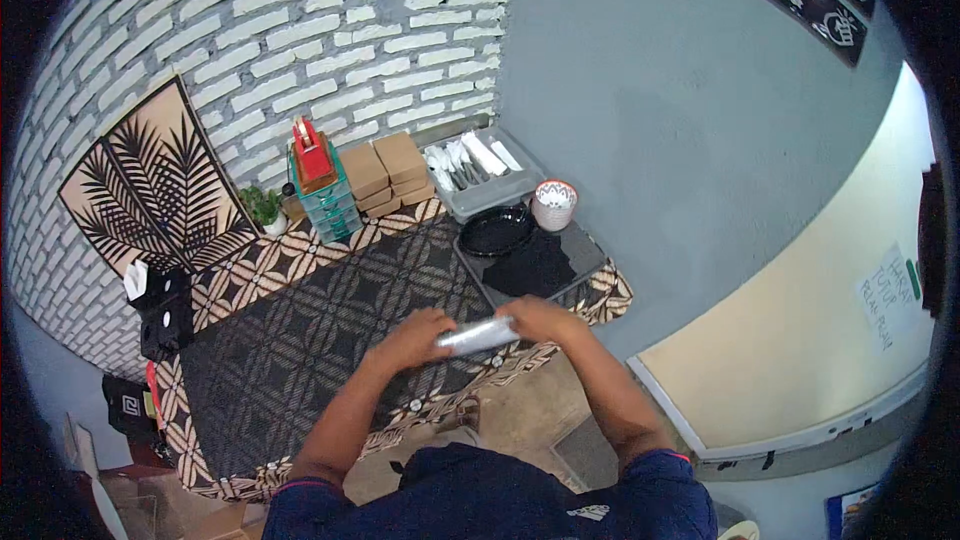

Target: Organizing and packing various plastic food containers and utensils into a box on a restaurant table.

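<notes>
A shiny, silvery packet (478, 337), blurred, is stretched lengthwise between my two hands above the front edge of the table. My left hand (417, 337) grips its left end, and my right hand (536, 317) has hold of the other end. What the packet contains cannot be made out. Just beyond my right hand lies a grey tray (591, 264) with a black cloth (531, 267) on it. A black oval dish (495, 231) and a patterned cup (554, 208) with an orange rim stand toward the tray's back.
Along the brick wall are a plastic bin (480, 201) of white-wrapped utensils, stacked brown boxes (375, 169), a teal drawer unit (330, 206) topped by a red tape dispenser (313, 154), and a potted plant (262, 208). A black tissue box (161, 307) stands left on the patterned tablecloth (300, 360).
</notes>
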Available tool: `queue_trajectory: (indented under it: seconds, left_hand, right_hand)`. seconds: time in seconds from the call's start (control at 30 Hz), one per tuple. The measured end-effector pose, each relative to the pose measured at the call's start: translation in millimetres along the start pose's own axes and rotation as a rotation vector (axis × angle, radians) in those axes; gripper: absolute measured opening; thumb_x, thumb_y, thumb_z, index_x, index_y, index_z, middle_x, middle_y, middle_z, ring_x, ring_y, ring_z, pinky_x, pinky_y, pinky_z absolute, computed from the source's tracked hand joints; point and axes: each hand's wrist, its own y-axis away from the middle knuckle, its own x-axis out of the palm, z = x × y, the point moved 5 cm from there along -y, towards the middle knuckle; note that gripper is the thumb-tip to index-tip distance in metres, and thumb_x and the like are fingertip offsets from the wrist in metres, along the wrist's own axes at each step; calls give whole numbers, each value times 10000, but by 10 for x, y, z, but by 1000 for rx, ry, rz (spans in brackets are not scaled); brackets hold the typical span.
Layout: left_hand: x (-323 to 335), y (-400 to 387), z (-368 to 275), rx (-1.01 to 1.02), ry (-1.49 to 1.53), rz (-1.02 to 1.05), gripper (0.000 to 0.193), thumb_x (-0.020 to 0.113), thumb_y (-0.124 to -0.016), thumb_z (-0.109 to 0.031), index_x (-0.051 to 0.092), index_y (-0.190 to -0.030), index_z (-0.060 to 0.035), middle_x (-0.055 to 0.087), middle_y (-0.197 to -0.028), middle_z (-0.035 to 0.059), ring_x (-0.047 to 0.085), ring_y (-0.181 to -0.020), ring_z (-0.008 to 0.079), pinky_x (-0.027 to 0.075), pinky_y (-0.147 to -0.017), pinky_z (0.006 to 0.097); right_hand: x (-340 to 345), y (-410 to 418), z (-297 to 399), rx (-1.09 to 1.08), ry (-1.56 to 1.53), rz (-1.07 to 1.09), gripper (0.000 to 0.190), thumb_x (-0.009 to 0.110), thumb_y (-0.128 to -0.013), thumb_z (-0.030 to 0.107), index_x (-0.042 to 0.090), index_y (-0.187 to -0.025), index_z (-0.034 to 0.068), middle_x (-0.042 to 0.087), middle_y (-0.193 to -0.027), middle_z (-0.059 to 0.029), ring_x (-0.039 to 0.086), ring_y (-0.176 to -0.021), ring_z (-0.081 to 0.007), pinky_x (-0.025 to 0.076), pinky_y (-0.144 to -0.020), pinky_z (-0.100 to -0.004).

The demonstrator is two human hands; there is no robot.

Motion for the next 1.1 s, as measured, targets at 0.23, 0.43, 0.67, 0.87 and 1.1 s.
queue_trajectory:
  seconds: [0.23,0.43,0.67,0.87,1.1]
  left_hand:
    - [-862,-1503,746,158,-92,-547,228,643,-818,-95,627,-1042,-56,603,-1009,132,580,-958,353,473,-844,456]
    - [-1176,-2635,1157,-45,-279,-651,263,649,-793,-81,614,-1053,-92,587,-1024,104,585,-986,323,474,-870,432]
    - [-656,-3497,1821,-278,-490,-399,298,547,-867,-108,602,-1160,-112,577,-1107,98,573,-1074,291,477,-921,421]
    - [-266,-3754,2057,-444,-237,-193,351,483,-922,-114,584,-1257,-136,570,-1244,119,556,-1169,319,489,-963,423]
    - [5,-3658,2404,-651,247,-164,383,549,-938,-305,638,-1181,-23,609,-1166,242,573,-1109,422,452,-974,483]
  right_hand:
    - [-1139,-935,-1072,-20,160,-263,281,614,-834,116,613,-1111,69,632,-1077,-179,599,-1055,-384,478,-908,-487]
    - [-1747,-1632,-1909,-75,331,-457,337,630,-778,45,657,-1111,88,572,-1086,-105,517,-1131,-300,422,-977,-434]
    - [-1560,-2518,-2995,-227,376,-204,285,542,-852,132,656,-1113,125,573,-1084,-84,515,-1131,-274,392,-991,-459]
    - [-931,-3114,-3900,-259,260,21,317,603,-872,153,660,-1184,161,590,-1079,-113,578,-1054,-318,458,-938,-448]
    - [-801,-3274,-4052,-293,75,405,254,666,-875,145,704,-1121,94,597,-1061,-170,588,-1053,-318,462,-901,-422]
